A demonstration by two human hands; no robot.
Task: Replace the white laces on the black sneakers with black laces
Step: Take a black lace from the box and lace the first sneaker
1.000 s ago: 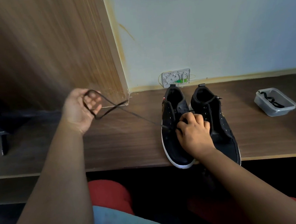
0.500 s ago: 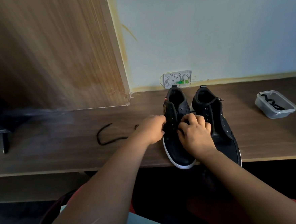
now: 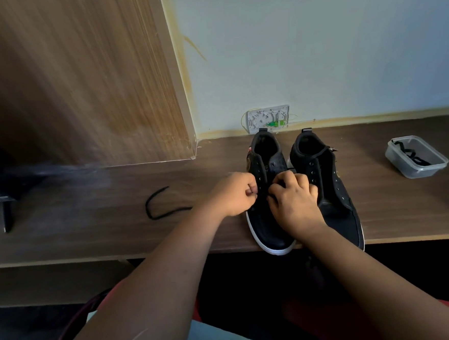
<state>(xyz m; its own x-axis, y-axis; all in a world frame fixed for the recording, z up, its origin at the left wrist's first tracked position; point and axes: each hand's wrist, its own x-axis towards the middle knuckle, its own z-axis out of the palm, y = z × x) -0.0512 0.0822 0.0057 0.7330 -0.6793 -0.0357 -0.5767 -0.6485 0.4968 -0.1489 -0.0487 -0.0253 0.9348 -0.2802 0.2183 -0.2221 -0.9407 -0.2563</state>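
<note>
Both hands are down on the left sneaker (image 3: 268, 220), and they cover most of its lacing, so what is threaded there cannot be made out. The left hand (image 3: 233, 195) sits curled at the shoe's outer eyelet row, thumb and forefinger pinched together at the edge; whether lace is between them is too small to tell. The right hand (image 3: 293, 199) is bunched over the tongue, fingers folded in, and what it grips is hidden under the knuckles. The two hands are just beside each other, barely apart. The right sneaker (image 3: 325, 178) stands touching its partner, with bare metal eyelets in two rows on matte black fabric and a white rubber sole edge; both toes overhang the front lip of the dark wood-grain table (image 3: 407, 210). A black lace (image 3: 158, 207) lies in a loose hook on the tabletop to the left, its near end running behind the left forearm and lost there. Well to the right sits a clear plastic tub (image 3: 416, 161), rectangular with rounded corners, holding another dark lace (image 3: 409, 154) coiled inside. A white wall plate (image 3: 267, 117) sits behind the heels, partly cut off by them.
</note>
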